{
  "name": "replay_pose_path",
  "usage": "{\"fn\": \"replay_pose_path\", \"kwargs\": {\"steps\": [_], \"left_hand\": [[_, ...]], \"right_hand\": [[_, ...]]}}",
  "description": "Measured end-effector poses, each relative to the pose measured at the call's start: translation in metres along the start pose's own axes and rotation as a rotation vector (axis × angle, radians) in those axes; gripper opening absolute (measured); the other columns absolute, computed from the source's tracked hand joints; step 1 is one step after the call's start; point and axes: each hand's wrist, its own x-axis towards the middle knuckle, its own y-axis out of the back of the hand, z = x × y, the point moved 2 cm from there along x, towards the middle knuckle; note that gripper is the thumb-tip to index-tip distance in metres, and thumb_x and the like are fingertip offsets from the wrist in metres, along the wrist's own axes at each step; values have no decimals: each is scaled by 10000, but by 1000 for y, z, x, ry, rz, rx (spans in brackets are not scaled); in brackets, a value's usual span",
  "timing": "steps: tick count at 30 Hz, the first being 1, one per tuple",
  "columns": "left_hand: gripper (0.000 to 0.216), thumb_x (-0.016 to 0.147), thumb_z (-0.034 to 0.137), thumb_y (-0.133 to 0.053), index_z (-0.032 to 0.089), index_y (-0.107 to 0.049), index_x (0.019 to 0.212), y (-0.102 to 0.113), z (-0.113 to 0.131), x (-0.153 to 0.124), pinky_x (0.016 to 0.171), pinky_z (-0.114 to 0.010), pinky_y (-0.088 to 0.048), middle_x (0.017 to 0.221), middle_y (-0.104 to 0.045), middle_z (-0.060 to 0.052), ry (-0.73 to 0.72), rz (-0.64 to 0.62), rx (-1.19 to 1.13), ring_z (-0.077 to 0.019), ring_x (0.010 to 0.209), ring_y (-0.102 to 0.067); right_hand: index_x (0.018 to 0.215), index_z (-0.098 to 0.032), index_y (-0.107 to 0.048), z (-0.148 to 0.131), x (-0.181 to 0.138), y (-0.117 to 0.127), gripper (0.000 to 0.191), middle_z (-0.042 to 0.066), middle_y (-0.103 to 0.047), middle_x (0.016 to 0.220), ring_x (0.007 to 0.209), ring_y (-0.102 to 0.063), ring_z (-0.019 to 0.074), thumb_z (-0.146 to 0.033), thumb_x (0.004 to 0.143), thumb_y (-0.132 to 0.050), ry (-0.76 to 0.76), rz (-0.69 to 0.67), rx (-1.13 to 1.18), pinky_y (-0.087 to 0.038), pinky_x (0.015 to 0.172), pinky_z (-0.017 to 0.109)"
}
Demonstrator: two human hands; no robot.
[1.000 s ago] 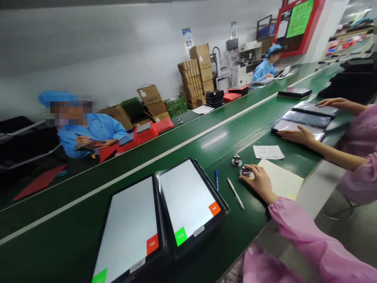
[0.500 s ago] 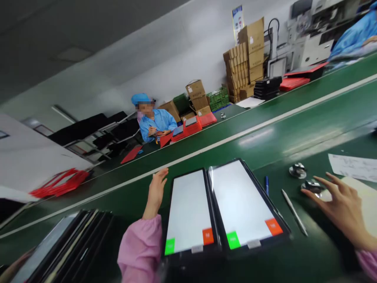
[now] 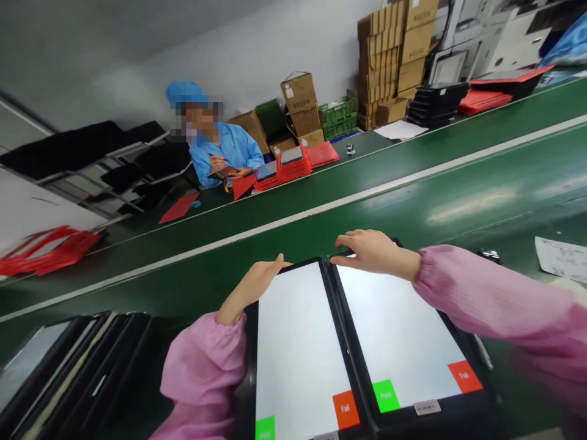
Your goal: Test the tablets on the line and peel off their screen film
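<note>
Left tablet (image 3: 298,348), right tablet (image 3: 398,336): flat, glossy, black-rimmed rectangles, inner long edges close, on smooth green tabletop (image 3: 197,287). Bare strip beyond top edges, to white line (image 3: 257,232). Left hand (image 3: 257,281): loosely extended, left tablet's upper-left corner; hold cannot be told. Right hand (image 3: 373,250): half-curled, thumb parted, right tablet's top edge; hold cannot be told.
</note>
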Motion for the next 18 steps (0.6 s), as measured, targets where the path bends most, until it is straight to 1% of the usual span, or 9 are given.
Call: {"fn": "replay_pose_path", "kwargs": {"steps": [2, 3, 4, 6, 8, 10, 13, 15, 18], "left_hand": [[989, 806, 980, -332, 191, -860, 1082, 0, 1, -1, 941, -428, -551, 1004, -833, -110, 2, 5, 14, -367, 996, -746], [1004, 801, 986, -318, 188, -858, 1084, 1, 3, -2, 955, -440, -551, 1014, -832, -116, 6, -5, 22, -373, 1003, -745], [1006, 806, 983, -311, 189, -854, 1098, 2, 4, -2, 971, -454, -550, 1013, -830, -119, 9, -24, 33, -378, 1007, -745], [989, 834, 962, -293, 205, -838, 1163, 5, 8, -6, 1025, -493, -540, 1054, -827, -120, -12, -43, 75, -391, 1055, -740], [946, 865, 939, -284, 245, -817, 1223, 8, 14, -13, 1137, -557, -478, 1188, -810, -115, -86, 10, 146, -413, 1191, -705], [862, 894, 912, -316, 296, -800, 1254, 5, 24, -23, 1246, -624, -350, 1320, -771, -91, -201, 91, 219, -423, 1327, -641], [694, 958, 833, -397, 346, -782, 1268, -13, 47, -37, 1287, -682, -252, 1302, -779, -64, -421, 114, 325, -396, 1318, -658], [557, 1027, 713, -441, 333, -777, 1259, -29, 66, -45, 1272, -686, -296, 1258, -791, -69, -587, 115, 429, -360, 1259, -697], [401, 1105, 467, -455, 240, -763, 1222, -49, 91, -59, 1205, -654, -429, 1208, -797, -92, -784, 177, 629, -318, 1207, -723]], "right_hand": [[775, -231, -764, -2, 7, -4, 489, 81, -716, 768, 625, -652, 214, -665, 969, -650, -36, -17, -4, -472, 541, 338], [719, -231, -739, 0, 6, -1, 511, 80, -700, 747, 620, -641, 209, -666, 970, -646, -49, -10, -7, -457, 532, 333], [727, -232, -741, 3, 2, 4, 500, 85, -702, 766, 657, -652, 219, -639, 993, -623, -60, 11, -12, -469, 557, 337], [870, -228, -782, 16, -13, 21, 431, 111, -727, 871, 813, -693, 270, -529, 1055, -534, -74, 76, -23, -524, 674, 378], [1000, -219, -802, 33, -35, 39, 398, 128, -746, 947, 896, -704, 294, -460, 1068, -493, -70, 116, -11, -553, 757, 415], [1052, -220, -810, 49, -55, 51, 394, 106, -765, 938, 794, -708, 248, -488, 1052, -523, -48, 108, 36, -567, 699, 377], [1080, -227, -809, 65, -71, 54, 389, 63, -787, 933, 673, -703, 183, -516, 1044, -552, -26, 107, 112, -550, 570, 306], [1034, -226, -801, 70, -71, 51, 354, 69, -794, 992, 758, -738, 199, -468, 1054, -544, -23, 158, 130, -583, 625, 314], [923, -220, -758, 62, -68, 52, 287, 92, -792, 1048, 916, -757, 241, -362, 1050, -543, 8, 227, 132, -617, 793, 372]]}}
